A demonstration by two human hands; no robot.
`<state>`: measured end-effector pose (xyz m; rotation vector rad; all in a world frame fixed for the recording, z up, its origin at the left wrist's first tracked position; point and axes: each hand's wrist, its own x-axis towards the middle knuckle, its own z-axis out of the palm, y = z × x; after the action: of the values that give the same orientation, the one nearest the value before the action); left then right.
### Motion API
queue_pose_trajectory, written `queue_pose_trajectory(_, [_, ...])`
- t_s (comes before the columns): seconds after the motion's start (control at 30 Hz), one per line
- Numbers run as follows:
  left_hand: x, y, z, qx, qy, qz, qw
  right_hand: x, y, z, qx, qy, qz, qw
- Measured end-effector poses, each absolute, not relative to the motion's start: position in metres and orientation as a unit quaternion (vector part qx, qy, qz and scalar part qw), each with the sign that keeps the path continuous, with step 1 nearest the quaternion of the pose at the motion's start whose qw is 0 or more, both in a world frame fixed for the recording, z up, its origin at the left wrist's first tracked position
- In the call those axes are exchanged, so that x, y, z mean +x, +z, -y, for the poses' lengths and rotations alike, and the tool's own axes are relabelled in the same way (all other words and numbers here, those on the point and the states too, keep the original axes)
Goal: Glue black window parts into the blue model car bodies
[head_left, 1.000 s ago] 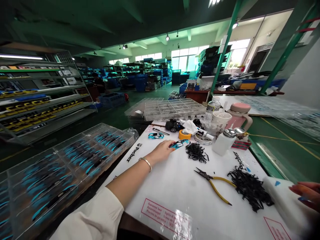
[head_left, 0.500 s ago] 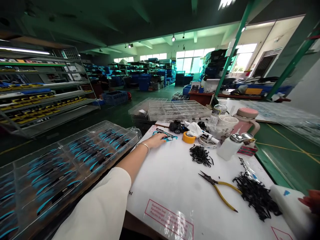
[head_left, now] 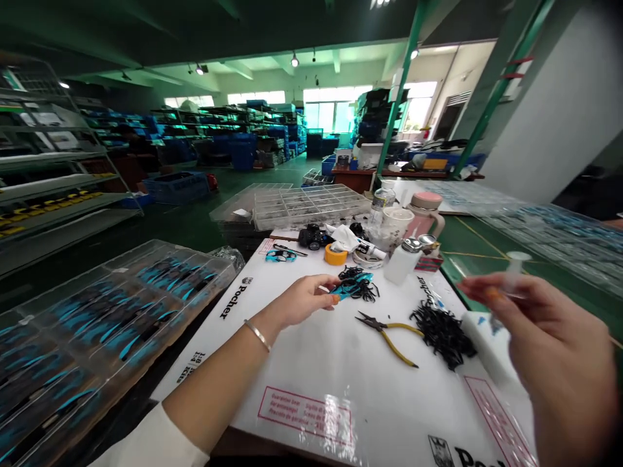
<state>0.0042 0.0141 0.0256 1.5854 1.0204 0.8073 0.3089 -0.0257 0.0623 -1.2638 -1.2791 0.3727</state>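
A: Left hand (head_left: 302, 301)?
B: Nearly closed, fingertips pinching blue-and-black plastic part (head_left: 349, 289); part overlaps thin black strips (head_left: 371, 294) in view.
A: Right hand (head_left: 555, 344)?
B: Half-curled, gripping translucent flanged plastic tube (head_left: 514, 274), near thick white block (head_left: 489, 347).

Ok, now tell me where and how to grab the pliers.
Probably best to grip both yellow handles just behind the pivot, from above on the near side: the pliers lie flat with handles spread, tips pointing away left, and the far handle's end reaches the black strips on the right.
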Motion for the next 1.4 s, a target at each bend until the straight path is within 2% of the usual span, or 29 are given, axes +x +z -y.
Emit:
queue_pose_trajectory(0.17, [0.021, 0.026, 0.01, 0.652, 0.299, -0.409, 0.564, 0.254, 0.084, 0.028, -0.29, 0.363, 0.56, 0.686])
queue_pose_trajectory(0.33, [0.021, 0.019, 0.017, 0.636, 0.288, -0.411, 0.587, 0.227, 0.077, 0.026, -0.167, 0.482, 0.56, 0.653])
queue_pose_trajectory(0.7, [0.024, 0.014, 0.015, 0.658, 0.231, -0.429, 0.574, 0.222, 0.057, 0.036, -0.158, 0.48, 0.492, 0.709])
queue_pose_trajectory(1.4, [0.025, 0.009, 0.016, 0.68, 0.221, -0.437, 0.546, 0.218, 0.055, 0.044, -0.171, 0.51, 0.473, 0.698])
